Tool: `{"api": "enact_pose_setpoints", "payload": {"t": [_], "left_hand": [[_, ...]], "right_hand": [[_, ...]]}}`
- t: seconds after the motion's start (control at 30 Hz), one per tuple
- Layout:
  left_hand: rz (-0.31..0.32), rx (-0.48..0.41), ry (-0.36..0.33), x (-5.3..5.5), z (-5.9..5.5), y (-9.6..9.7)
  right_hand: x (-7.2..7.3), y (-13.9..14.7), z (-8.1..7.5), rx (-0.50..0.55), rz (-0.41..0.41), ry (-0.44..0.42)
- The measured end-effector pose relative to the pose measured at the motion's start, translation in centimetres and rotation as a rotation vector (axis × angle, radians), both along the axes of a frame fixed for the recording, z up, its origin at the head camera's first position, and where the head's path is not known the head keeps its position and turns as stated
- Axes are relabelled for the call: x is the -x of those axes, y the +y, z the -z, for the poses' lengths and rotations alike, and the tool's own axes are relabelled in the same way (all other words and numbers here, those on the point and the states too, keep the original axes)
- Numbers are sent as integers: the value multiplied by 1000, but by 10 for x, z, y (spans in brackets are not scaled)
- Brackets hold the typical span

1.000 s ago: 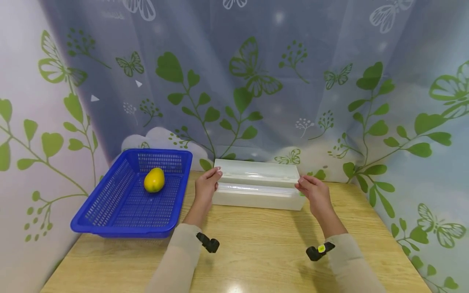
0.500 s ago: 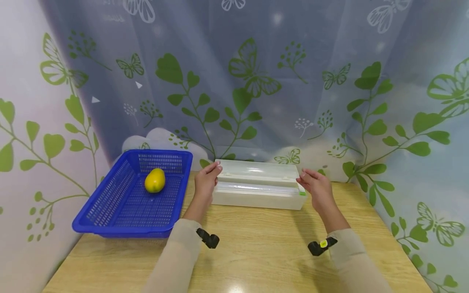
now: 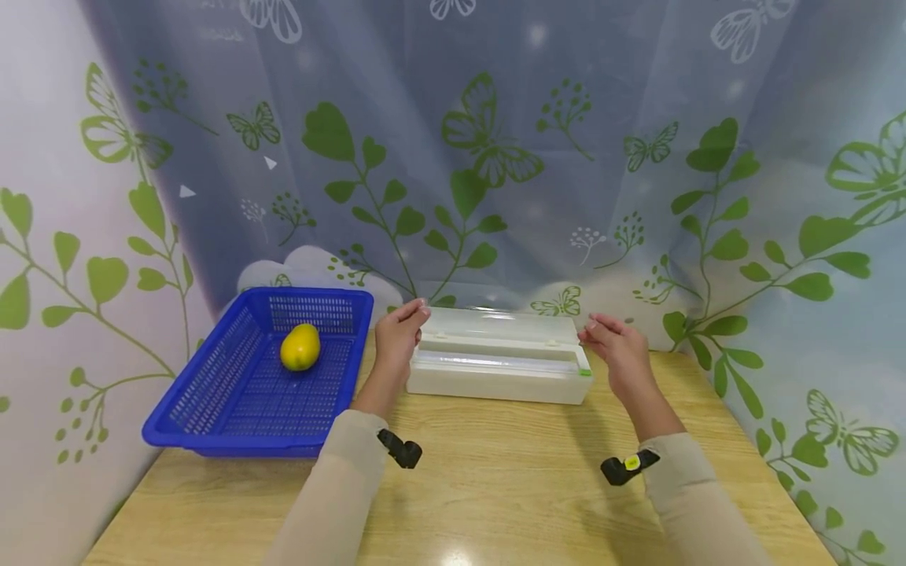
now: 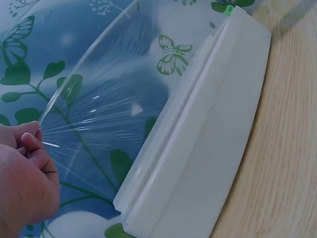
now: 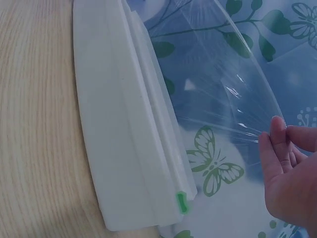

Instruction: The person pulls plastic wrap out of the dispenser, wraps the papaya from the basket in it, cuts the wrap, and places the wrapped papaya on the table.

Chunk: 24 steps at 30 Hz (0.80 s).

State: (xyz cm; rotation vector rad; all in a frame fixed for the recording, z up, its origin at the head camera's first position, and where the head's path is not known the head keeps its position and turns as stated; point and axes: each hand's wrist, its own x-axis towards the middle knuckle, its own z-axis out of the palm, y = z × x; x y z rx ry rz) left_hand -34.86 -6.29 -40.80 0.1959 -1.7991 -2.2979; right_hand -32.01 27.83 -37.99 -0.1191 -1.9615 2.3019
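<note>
Left hand: pinching one corner of the film, keeping clear of the box near its left end.
Right hand: pinching the film's other corner, likewise staying apart from the box, near its right end.
Film edge: running between the two hands, with creases fanning out from each grip and glints showing on the clear sheet.
Film: stretching from the box up to both hands, letting the curtain show through.
Box: lying lengthwise across the desk, long and white, its front side facing the person.
Roll: showing along the top of the box.
Green tab: sitting at the box's right end.
Basket: standing on the desk left of the box, blue and slotted.
Fruit: resting on the basket's floor, toward the back, yellow and rounded.
Sleeves: covering both forearms, beige.
Wrist cameras: sitting at the cuffs, black.
Curtain: hanging behind the desk, showing green leaves and butterflies.
</note>
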Motion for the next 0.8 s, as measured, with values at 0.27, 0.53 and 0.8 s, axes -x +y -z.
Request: {"api": "enact_pose_setpoints", "payload": {"t": [0.27,0.53,0.8], "left_hand": [[7,36,31,-3,-17,-4],[12,26,70,-2,-28,-5],[16,39,91,-1,-35,-7]], "right_hand": [[2,0,-13,50,-3,18],[4,1,-22,58,2,56],[4,0,-30,66,-21,117]]}}
